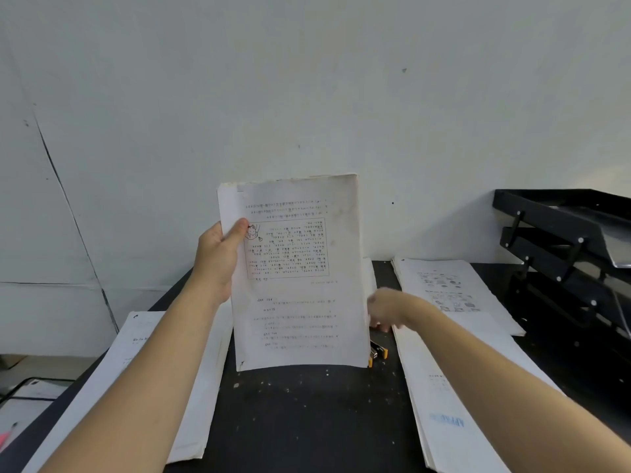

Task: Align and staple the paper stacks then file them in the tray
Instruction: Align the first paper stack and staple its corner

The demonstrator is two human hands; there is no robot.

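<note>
My left hand (218,264) holds a stack of printed paper (297,268) upright by its left edge, thumb on the front page, its lower edge close to the black table (307,421). My right hand (386,310) is blurred just right of the stack's lower edge, partly hidden behind it, fingers pointing down toward the table; I cannot tell if it holds anything. A yellow and black stapler (378,352) lies on the table just below that hand, mostly hidden by the paper. The black stacked filing tray (563,240) stands at the right.
More paper lies flat on the table: a pile at the left (164,387), a pile at the front right (454,404) and one further back near the tray (454,291). A grey wall rises behind the table.
</note>
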